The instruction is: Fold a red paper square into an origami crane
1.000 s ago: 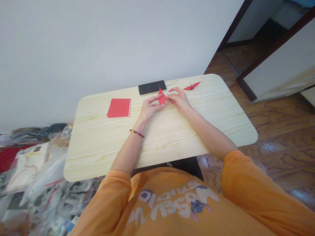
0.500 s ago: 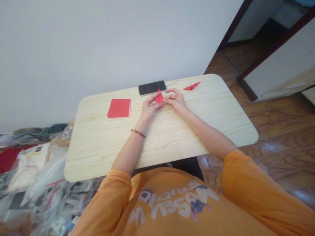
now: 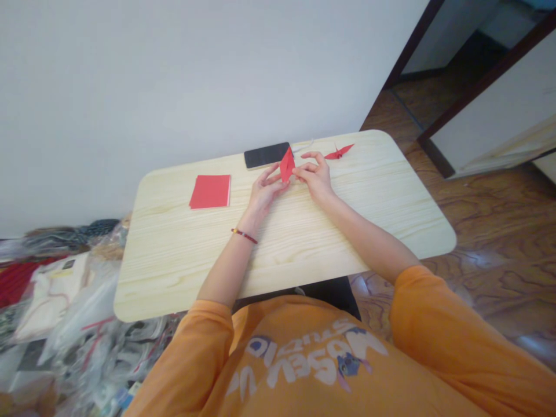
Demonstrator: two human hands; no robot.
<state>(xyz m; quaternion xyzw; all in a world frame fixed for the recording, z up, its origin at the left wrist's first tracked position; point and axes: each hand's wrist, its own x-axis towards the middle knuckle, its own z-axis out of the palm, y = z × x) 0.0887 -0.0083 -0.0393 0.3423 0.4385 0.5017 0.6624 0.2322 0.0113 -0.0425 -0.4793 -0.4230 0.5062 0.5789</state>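
1. While both hands have stayed together over the middle of the table (image 3: pixel 174 249), the folded red paper (image 3: pixel 286 165) between them has turned since half a second ago, its pointed face now showing more fully, its tip overlapping the phone (image 3: pixel 266 155) from this view.
2. The left hand (image 3: pixel 263 192) grips the paper's lower left, its fingers lying less across the front than before.
3. The right hand (image 3: pixel 318 180) pinches the right edge, one finger raised clear.
4. That suggests the paper is being turned or re-gripped, with shaping unfinished.
5. Unmoved are the red paper stack (image 3: pixel 211 191) at left and the winged red figure (image 3: pixel 339 152) at far right.
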